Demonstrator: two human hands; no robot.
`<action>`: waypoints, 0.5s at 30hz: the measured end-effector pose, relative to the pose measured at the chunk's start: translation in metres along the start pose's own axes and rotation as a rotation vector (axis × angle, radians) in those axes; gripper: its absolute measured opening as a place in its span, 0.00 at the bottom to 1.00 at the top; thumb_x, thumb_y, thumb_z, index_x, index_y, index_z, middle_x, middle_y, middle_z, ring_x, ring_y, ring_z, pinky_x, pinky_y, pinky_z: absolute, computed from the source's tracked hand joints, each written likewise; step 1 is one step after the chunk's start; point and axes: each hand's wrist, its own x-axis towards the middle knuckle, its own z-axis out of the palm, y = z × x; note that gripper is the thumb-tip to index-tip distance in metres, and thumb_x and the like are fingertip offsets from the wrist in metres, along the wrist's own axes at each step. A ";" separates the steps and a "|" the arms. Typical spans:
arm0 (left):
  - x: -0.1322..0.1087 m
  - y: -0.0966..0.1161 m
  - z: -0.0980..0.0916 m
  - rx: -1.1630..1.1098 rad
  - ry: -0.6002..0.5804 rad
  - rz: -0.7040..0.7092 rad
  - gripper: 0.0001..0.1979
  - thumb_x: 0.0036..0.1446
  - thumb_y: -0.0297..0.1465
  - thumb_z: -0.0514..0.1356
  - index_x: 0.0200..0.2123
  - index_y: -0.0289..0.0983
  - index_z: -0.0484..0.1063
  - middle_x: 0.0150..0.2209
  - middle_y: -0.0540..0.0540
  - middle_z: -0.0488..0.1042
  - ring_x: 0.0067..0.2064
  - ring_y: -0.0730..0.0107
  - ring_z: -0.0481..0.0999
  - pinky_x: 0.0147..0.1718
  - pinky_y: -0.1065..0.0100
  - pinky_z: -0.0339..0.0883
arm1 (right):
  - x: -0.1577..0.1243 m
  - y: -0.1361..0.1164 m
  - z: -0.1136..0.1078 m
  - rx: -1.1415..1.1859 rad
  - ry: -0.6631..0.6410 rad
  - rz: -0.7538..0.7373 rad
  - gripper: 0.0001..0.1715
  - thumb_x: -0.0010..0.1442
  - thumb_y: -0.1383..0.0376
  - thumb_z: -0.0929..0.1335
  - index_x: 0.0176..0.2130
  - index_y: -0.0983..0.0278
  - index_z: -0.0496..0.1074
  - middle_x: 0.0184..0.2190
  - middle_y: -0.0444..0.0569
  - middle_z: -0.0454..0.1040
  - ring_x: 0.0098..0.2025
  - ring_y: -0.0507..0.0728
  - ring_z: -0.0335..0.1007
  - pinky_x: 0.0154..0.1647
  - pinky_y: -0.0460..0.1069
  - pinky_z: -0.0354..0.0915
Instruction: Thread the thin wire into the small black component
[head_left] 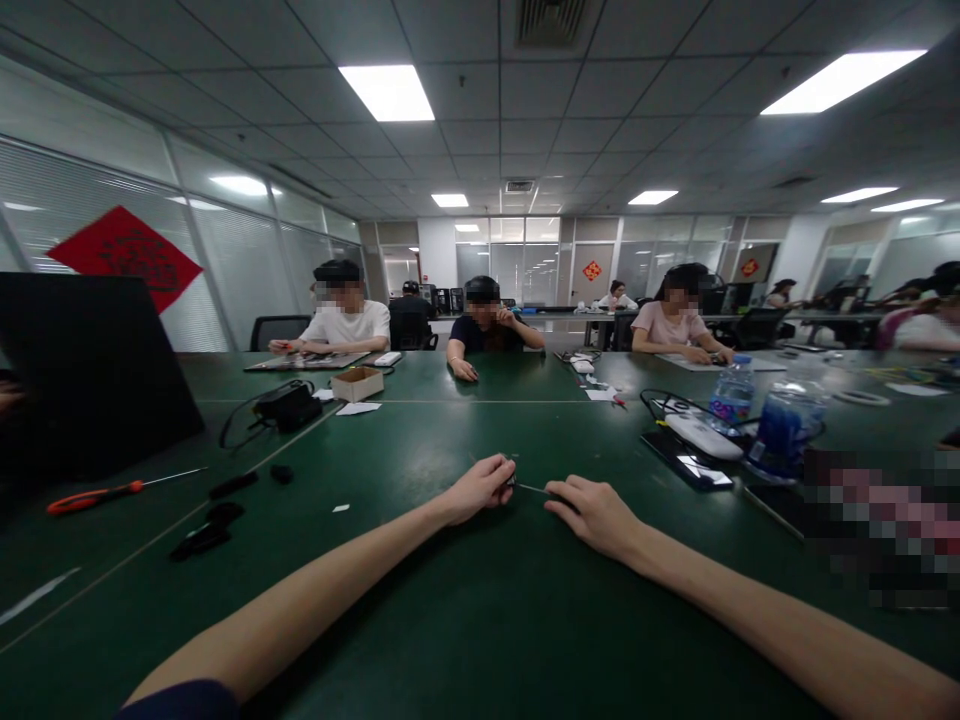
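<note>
A thin metal shaft (534,489) was seen between the left hand (474,490) and the right hand (595,516), raised just above the dark green counter (420,610). Its end was pinched in the curled fingers of the left hand. The fingers of the right hand were curled in at the other end, beside a small dark piece, but whether that end was gripped could not be told. The hands were not pressed together; only the shaft was seen across the narrow gap.

Taking the hands as the centre, an orange-handled screwdriver (97,495) was laid at 9 o'clock, with small black parts (232,485) nearby. A black pouch (289,405) trailing a cable and a cardboard box (358,383) were placed at 10 to 11 o'clock, beyond which a dark panel (90,375) was propped up and blocked part of the view. At 1 to 2 o'clock, a water bottle (731,393), a glass jar (787,430) and a white oblong device (701,435) were grouped, the device lying beside a black phone (686,458). A pixelated patch (877,525) hid whatever lay at 3 o'clock. Seated co-workers (487,325) were seen across the counter at 12 o'clock.
</note>
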 end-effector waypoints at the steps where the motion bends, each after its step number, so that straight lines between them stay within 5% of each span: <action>1: 0.000 0.000 0.000 0.000 -0.001 0.001 0.22 0.56 0.51 0.48 0.35 0.36 0.59 0.23 0.52 0.63 0.20 0.80 0.55 0.18 0.76 0.44 | 0.000 0.000 0.000 0.008 0.006 -0.002 0.16 0.65 0.59 0.60 0.48 0.60 0.68 0.36 0.49 0.71 0.33 0.53 0.68 0.35 0.47 0.65; 6: -0.001 0.003 -0.001 0.007 -0.010 -0.002 0.21 0.58 0.50 0.47 0.36 0.36 0.59 0.24 0.52 0.63 0.20 0.80 0.55 0.18 0.76 0.45 | -0.001 0.003 0.007 0.042 0.026 -0.003 0.16 0.64 0.58 0.61 0.49 0.60 0.68 0.38 0.49 0.72 0.34 0.53 0.69 0.36 0.48 0.65; 11: -0.010 0.012 0.004 0.205 -0.157 0.015 0.21 0.56 0.49 0.51 0.35 0.35 0.62 0.23 0.51 0.66 0.23 0.77 0.62 0.22 0.74 0.52 | 0.006 0.029 0.014 0.060 0.188 0.160 0.16 0.65 0.60 0.60 0.48 0.63 0.69 0.39 0.51 0.73 0.39 0.56 0.70 0.42 0.51 0.66; 15: -0.010 0.010 0.005 0.145 -0.065 0.003 0.22 0.57 0.50 0.48 0.34 0.36 0.61 0.23 0.52 0.64 0.23 0.78 0.60 0.22 0.75 0.51 | 0.006 0.036 0.011 0.065 0.178 0.150 0.16 0.64 0.59 0.61 0.48 0.63 0.69 0.39 0.51 0.73 0.38 0.56 0.70 0.41 0.51 0.66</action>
